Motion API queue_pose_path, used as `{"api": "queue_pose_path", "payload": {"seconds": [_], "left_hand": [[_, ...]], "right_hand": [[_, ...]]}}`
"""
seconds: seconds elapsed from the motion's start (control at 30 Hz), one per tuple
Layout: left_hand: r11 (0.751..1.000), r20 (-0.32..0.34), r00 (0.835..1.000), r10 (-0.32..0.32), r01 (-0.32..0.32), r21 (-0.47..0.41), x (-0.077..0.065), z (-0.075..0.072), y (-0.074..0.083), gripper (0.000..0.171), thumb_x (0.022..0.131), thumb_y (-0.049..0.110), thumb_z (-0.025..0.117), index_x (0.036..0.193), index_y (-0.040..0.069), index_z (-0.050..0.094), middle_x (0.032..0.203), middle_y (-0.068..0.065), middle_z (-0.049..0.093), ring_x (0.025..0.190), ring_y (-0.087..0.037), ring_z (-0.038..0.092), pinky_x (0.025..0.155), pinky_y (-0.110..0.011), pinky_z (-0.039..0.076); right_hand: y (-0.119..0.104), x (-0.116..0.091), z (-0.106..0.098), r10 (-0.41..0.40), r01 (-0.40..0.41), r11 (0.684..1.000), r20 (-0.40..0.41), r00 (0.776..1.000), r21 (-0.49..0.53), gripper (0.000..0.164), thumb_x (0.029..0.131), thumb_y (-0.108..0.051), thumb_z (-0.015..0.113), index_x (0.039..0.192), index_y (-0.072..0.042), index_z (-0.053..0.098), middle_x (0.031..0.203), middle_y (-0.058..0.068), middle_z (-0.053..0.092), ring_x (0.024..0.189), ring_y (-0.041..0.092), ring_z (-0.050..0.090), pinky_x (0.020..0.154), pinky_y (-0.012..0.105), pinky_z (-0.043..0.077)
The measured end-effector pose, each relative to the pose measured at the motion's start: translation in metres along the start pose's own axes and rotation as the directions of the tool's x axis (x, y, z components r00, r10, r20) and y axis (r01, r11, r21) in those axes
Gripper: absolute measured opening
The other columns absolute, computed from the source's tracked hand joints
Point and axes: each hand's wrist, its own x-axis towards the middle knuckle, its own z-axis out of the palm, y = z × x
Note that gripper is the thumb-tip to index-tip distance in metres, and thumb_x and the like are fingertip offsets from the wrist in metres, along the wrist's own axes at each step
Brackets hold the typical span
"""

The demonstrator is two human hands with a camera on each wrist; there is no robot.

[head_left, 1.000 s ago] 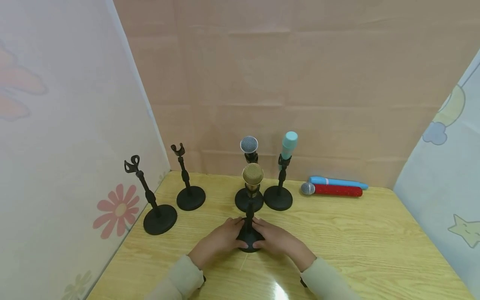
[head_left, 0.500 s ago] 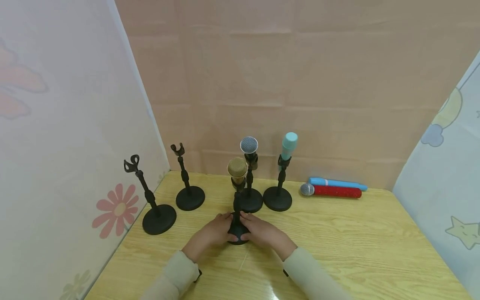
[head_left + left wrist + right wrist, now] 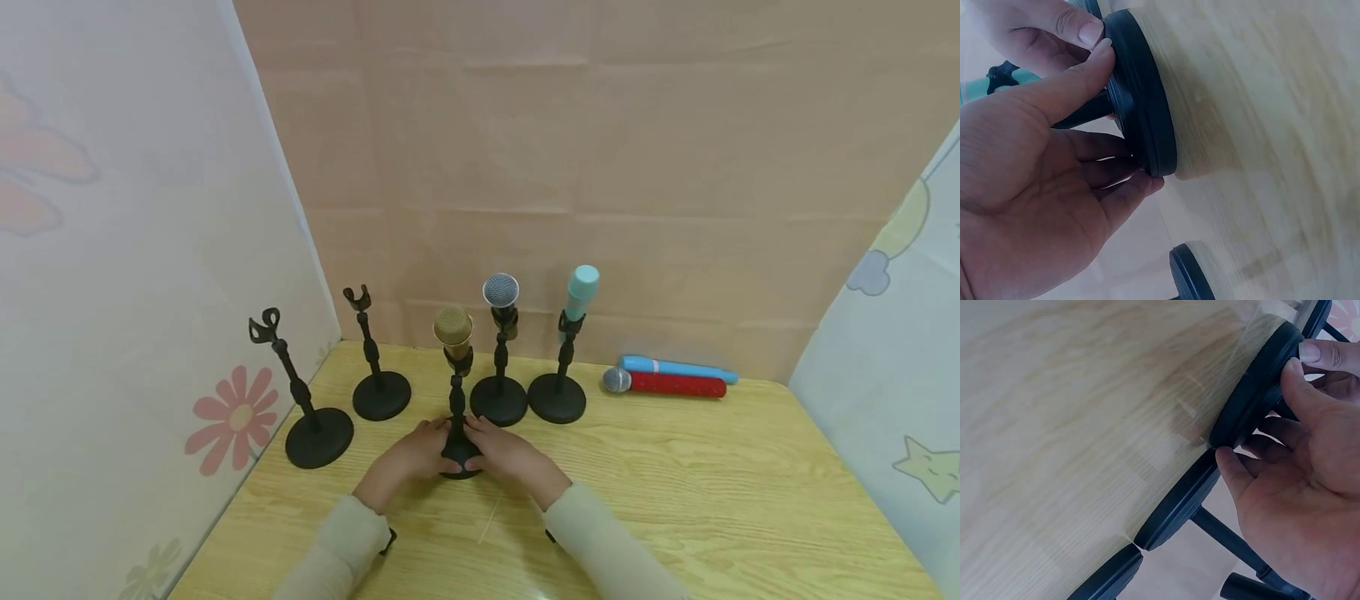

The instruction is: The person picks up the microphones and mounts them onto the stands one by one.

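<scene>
A black microphone stand (image 3: pixel 457 396) holds a gold microphone (image 3: pixel 453 327) upright in its clip. My left hand (image 3: pixel 418 454) grips the left side of the stand's round base, thumb on top and fingers at the rim, as the left wrist view shows on the base (image 3: pixel 1141 100). From the right, my right hand (image 3: pixel 510 457) holds the same base (image 3: pixel 1257 387), its thumb close to the left one. Just behind to the right stands another stand (image 3: pixel 500 400) with a silver-headed microphone (image 3: pixel 501 292). Beside it, a third stand (image 3: pixel 557 398) bears a turquoise microphone (image 3: pixel 582 290).
Two stands with bare clips, one nearer (image 3: pixel 318 437) and one farther (image 3: pixel 382 395), are at the left. A red microphone (image 3: pixel 675 383) and a blue one (image 3: pixel 678 367) lie at the back right of the wooden table (image 3: pixel 712 492). Walls rise at the left, back and right.
Both hands have slid the stand with the gold microphone left and slightly away, from in front of the silver-headed microphone's stand to its left side. The other stands stay put.
</scene>
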Motion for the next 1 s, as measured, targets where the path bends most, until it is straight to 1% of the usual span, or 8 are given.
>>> {"api": "queue_pose_path", "payload": {"seconds": [0.2, 0.4, 0.6, 0.8, 0.9, 1.0], "left_hand": [[1.000, -0.017, 1.000, -0.008, 0.007, -0.026, 0.006, -0.004, -0.011, 0.079, 0.093, 0.036, 0.075, 0.150, -0.006, 0.042, 0.158, -0.023, 0.037, 0.142, -0.046, 0.037, 0.112, -0.054, 0.040], [0.997, -0.001, 1.000, -0.011, 0.011, -0.082, 0.013, -0.011, -0.020, 0.079, 0.092, 0.030, 0.077, 0.151, -0.007, 0.040, 0.159, -0.026, 0.034, 0.143, -0.048, 0.036, 0.113, -0.056, 0.037], [0.992, 0.013, 1.000, -0.002, 0.003, -0.123, 0.017, -0.014, -0.028, 0.078, 0.094, 0.028, 0.075, 0.153, -0.005, 0.037, 0.160, -0.028, 0.030, 0.144, -0.043, 0.036, 0.115, -0.054, 0.035], [0.991, 0.024, 1.000, 0.004, -0.001, -0.137, 0.022, -0.022, -0.035, 0.076, 0.094, 0.027, 0.074, 0.155, 0.000, 0.037, 0.161, -0.028, 0.028, 0.146, -0.042, 0.035, 0.116, -0.054, 0.034], [0.987, 0.037, 0.999, -0.005, 0.011, -0.163, 0.024, -0.025, -0.038, 0.077, 0.095, 0.025, 0.074, 0.156, -0.001, 0.035, 0.162, -0.029, 0.024, 0.147, -0.043, 0.033, 0.116, -0.055, 0.033], [0.984, 0.038, 0.999, -0.003, 0.010, -0.177, 0.028, -0.028, -0.040, 0.076, 0.094, 0.023, 0.074, 0.155, -0.001, 0.035, 0.161, -0.030, 0.024, 0.146, -0.044, 0.033, 0.116, -0.055, 0.033]], "right_hand": [[-0.006, 0.011, -0.002, -0.008, 0.008, 1.000, -0.027, 1.000, -0.011, 0.067, 0.099, -0.033, 0.063, 0.155, -0.006, 0.039, 0.164, 0.011, 0.030, 0.151, 0.033, 0.027, 0.118, 0.045, 0.034], [-0.010, 0.025, -0.006, 0.023, -0.023, 0.999, -0.001, 1.000, -0.036, 0.068, 0.099, -0.034, 0.064, 0.156, -0.007, 0.039, 0.164, 0.011, 0.030, 0.150, 0.032, 0.030, 0.119, 0.044, 0.033], [-0.009, 0.037, -0.007, 0.035, -0.035, 0.999, 0.003, 0.999, -0.039, 0.068, 0.098, -0.033, 0.064, 0.156, -0.007, 0.039, 0.164, 0.012, 0.031, 0.150, 0.031, 0.032, 0.118, 0.044, 0.034], [-0.010, 0.048, -0.010, 0.058, -0.057, 0.998, 0.014, 0.998, -0.026, 0.068, 0.099, -0.033, 0.064, 0.157, -0.010, 0.037, 0.165, 0.010, 0.029, 0.149, 0.029, 0.032, 0.118, 0.043, 0.034], [-0.012, 0.052, -0.012, 0.063, -0.063, 0.998, 0.010, 0.998, -0.012, 0.067, 0.099, -0.033, 0.063, 0.157, -0.010, 0.037, 0.165, 0.010, 0.030, 0.148, 0.029, 0.035, 0.117, 0.043, 0.035], [-0.012, 0.059, -0.014, 0.082, -0.082, 0.997, 0.011, 0.997, 0.003, 0.068, 0.099, -0.032, 0.064, 0.157, -0.010, 0.037, 0.165, 0.009, 0.029, 0.148, 0.027, 0.036, 0.117, 0.042, 0.036]]}}
